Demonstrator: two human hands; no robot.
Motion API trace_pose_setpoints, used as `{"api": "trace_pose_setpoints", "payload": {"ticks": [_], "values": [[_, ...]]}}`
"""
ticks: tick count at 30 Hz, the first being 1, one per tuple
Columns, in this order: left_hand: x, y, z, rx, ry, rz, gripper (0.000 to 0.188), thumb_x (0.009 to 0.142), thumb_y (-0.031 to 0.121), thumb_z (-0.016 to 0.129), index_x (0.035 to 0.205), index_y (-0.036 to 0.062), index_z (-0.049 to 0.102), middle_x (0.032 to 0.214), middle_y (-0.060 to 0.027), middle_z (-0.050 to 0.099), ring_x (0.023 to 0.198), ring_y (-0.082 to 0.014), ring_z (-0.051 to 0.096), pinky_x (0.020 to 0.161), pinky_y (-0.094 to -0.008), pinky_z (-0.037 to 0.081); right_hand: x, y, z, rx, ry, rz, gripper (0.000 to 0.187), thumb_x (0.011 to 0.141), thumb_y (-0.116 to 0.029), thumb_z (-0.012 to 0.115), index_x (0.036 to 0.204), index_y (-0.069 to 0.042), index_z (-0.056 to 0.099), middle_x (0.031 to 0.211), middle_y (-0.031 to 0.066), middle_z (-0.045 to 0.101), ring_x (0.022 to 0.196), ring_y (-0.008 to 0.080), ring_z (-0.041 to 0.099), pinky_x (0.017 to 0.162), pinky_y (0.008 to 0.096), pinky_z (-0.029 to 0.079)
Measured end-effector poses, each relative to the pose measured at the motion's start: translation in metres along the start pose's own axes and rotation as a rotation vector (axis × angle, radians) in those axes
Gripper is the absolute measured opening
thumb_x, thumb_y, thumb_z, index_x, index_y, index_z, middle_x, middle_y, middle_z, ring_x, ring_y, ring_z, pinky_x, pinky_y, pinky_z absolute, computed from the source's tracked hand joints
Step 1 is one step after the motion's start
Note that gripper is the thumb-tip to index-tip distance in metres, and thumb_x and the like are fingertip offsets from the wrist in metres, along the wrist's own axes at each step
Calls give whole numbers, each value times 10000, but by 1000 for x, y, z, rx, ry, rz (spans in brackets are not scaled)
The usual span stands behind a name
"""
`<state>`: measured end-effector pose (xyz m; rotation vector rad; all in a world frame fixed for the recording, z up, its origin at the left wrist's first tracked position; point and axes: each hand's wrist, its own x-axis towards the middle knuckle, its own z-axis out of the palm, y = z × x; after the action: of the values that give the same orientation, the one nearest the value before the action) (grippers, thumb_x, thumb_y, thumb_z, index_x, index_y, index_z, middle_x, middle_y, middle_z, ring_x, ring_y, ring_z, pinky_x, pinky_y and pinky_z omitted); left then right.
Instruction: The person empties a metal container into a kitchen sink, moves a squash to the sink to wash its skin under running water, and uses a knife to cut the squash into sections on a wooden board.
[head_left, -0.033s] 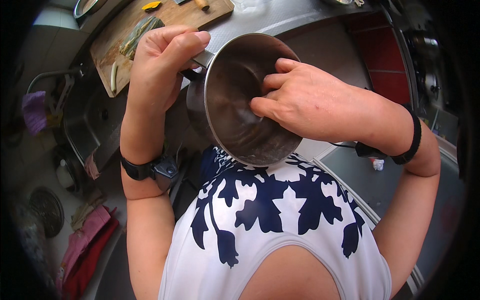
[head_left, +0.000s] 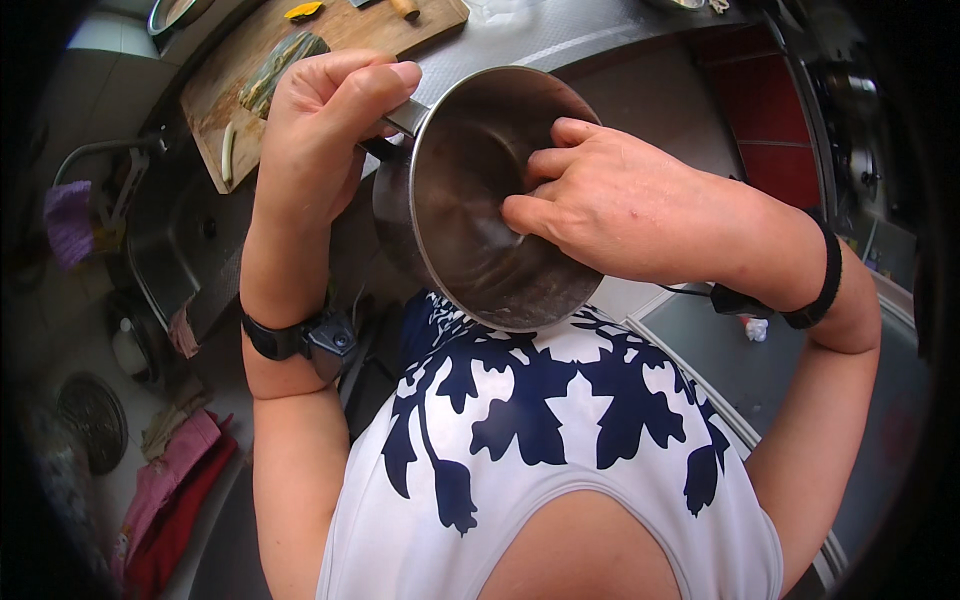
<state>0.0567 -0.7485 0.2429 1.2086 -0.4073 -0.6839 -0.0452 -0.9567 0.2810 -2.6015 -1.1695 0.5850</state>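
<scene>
The left hand (head_left: pixel 335 120) grips the handle (head_left: pixel 406 118) of the pot (head_left: pixel 475 250), tilted before the torso. The right hand (head_left: pixel 610 200) reaches inside, fingers (head_left: pixel 535 214) curled; whether it holds anything, I cannot tell. 1 board (head_left: pixel 215 120) lies beyond.

Two hands, left hand (head_left: pixel 325 120) and right hand (head_left: pixel 610 205); one metal pot (head_left: pixel 470 165); two black wrist straps (head_left: pixel 265 338) (head_left: pixel 832 275); one wooden cutting board (head_left: pixel 213 108); one sink (head_left: pixel 185 237).

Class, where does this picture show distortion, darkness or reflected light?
Head view: the metal counter bows under fisheye distortion; head view: the corners fall to black; head view: soft, streaky reflections mark the inside of the steel pot.
</scene>
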Motion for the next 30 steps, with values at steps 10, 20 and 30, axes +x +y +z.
{"api": "trace_pose_setpoints", "payload": {"ticks": [10,20,30], "values": [[-5,4,6,51,84,-13,225,823,157,602,621,62,574,579,69,486,531,-7,415,507,-179,334,7,-4,-9,-80,42,0,263,680,-61,638,929,-46,554,693,41,606,857,200,578,873,327,378],[-7,1,-3,65,53,33,245,820,152,602,597,64,550,576,78,451,530,-7,376,500,-192,291,9,-8,0,-13,2,18,248,697,-44,617,940,-44,566,671,42,608,845,193,589,860,320,376],[-12,4,-2,44,54,48,210,821,157,604,638,56,591,596,67,495,545,-6,415,511,-181,327,13,-8,-3,-97,144,7,188,699,-49,603,883,-59,562,660,26,588,799,183,583,802,298,373]]}}
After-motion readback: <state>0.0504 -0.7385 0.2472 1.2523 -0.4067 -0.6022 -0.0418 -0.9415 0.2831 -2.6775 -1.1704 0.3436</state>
